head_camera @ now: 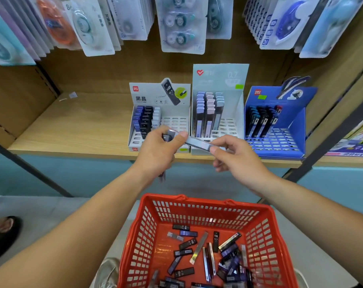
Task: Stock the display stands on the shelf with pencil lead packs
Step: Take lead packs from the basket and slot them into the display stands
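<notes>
Three display stands sit on the wooden shelf: a white one (176, 121) at the left, a pale one (228, 125) in the middle, a blue one (290, 142) at the right. Each holds some pencil lead packs in its left slots. My left hand (155, 150) grips a bunch of lead packs (168, 137) in front of the white stand. A long pale pack (198, 143) stretches between both hands, and my right hand (236, 156) pinches its right end. A red basket (147, 225) below holds several loose lead packs (207, 252).
Correction tape packs (180, 23) hang above the shelf. The shelf (72, 129) left of the stands is bare wood. A dark metal post (31, 169) slants at the left and another (332, 134) at the right. A sandalled foot (2, 231) shows at the lower left.
</notes>
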Motion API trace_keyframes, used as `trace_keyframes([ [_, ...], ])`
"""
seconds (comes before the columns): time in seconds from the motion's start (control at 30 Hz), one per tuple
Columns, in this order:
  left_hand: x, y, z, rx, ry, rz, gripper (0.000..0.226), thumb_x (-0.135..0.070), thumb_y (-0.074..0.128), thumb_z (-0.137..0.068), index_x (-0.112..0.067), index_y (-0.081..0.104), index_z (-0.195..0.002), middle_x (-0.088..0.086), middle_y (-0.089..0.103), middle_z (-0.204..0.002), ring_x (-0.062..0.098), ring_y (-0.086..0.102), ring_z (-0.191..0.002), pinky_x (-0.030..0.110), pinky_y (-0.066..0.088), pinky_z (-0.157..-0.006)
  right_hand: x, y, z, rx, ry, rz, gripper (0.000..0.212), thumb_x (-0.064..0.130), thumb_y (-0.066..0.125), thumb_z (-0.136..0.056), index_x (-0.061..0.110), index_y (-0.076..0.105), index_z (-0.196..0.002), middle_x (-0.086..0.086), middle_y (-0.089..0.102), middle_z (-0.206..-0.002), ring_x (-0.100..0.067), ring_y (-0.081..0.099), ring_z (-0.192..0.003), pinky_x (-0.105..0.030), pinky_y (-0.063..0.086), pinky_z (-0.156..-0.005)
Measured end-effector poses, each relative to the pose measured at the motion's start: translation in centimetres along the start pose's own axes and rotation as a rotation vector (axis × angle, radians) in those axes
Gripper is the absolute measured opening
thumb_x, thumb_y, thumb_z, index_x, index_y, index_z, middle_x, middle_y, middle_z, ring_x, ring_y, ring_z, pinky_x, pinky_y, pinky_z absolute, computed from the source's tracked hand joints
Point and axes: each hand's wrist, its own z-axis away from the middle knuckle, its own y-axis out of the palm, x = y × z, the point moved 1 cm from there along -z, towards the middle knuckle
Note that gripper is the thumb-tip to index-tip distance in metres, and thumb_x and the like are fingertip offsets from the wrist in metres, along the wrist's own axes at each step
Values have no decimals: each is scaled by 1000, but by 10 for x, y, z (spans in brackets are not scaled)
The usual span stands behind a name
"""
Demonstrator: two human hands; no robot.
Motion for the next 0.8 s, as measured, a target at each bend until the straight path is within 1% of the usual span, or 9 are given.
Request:
trace_keyframes([
  [0.1, 8, 3, 1, 67, -21, -95, 21, -31, 65, -98, -12, 58, -95, -5, 42, -54, 10, 30, -41, 22, 25, -41, -4, -10, -7, -67, 55, -55, 3, 11, 62, -98, 14, 64, -99, -9, 57, -102, -16, 66, -65, -35, 60, -69],
  [0.17, 15, 8, 1, 88, -27, -165, 16, -30, 66, -98, -14, 60, -99, -3, 52, -57, 7, 34, -39, 20, 29, -39, -6, -15, -11, -95, 65, -113, 7, 7, 62, -98, 12, 62, -103, -8, 58, -103, -17, 69, -67, -31, 60, -67],
  [0.3, 21, 18, -1, 117, 0, -207, 6, -30, 63, -99, -24, 63, -98, 0, 68, -65, 10, 37, -42, 21, 31, -42, -1, -26, -20, -159, 23, -190, 21, 1, 64, -95, 8, 56, -113, -7, 66, -92, -16, 70, -69, -30, 61, -67],
  [0.37, 23, 22, -3, 129, -1, -225, 3, -28, 63, -100, -26, 65, -102, 1, 74, -71, 13, 35, -44, 23, 31, -43, 2, -35, -26, -180, -2, -211, 20, 1, 64, -95, 12, 58, -109, -7, 69, -84, -15, 70, -70, -31, 60, -68],
  [0.43, 26, 26, -4, 131, -11, -276, 8, -24, 61, -100, -27, 66, -106, -1, 76, -74, 13, 35, -44, 23, 33, -44, 4, -45, -33, -206, -28, -214, 22, 2, 66, -94, 19, 64, -108, -8, 69, -77, -16, 69, -72, -31, 60, -69],
  [0.5, 28, 29, -8, 114, -22, -313, 10, -22, 60, -100, -27, 65, -107, -3, 76, -74, 12, 37, -43, 22, 36, -43, 6, -57, -42, -273, -70, -156, 26, 4, 67, -93, 23, 68, -111, -8, 70, -76, -18, 68, -73, -32, 60, -71],
  [0.57, 30, 31, -12, 90, -22, -301, 8, -20, 59, -100, -25, 66, -101, -3, 75, -73, 14, 38, -44, 24, 37, -45, 7, -67, -53, -337, -122, -40, 27, 6, 67, -94, 24, 69, -114, -12, 71, -83, -22, 70, -78, -32, 62, -73],
  [0.67, 28, 34, -17, 53, -20, -243, 11, -17, 59, -100, -23, 66, -94, -2, 74, -73, 22, 43, -53, 31, 38, -49, 8, -73, -67, -340, -213, 155, 26, 10, 68, -94, 27, 69, -114, -9, 71, -91, -19, 70, -85, -35, 62, -80],
  [0.8, 23, 38, -18, 17, -18, -195, 10, -17, 60, -100, -22, 66, -92, 0, 73, -73, 18, 49, -50, 23, 39, -44, 7, -74, -79, -345, -244, 225, 27, 14, 69, -93, 37, 68, -107, -1, 72, -94, -16, 70, -90, -42, 61, -82],
])
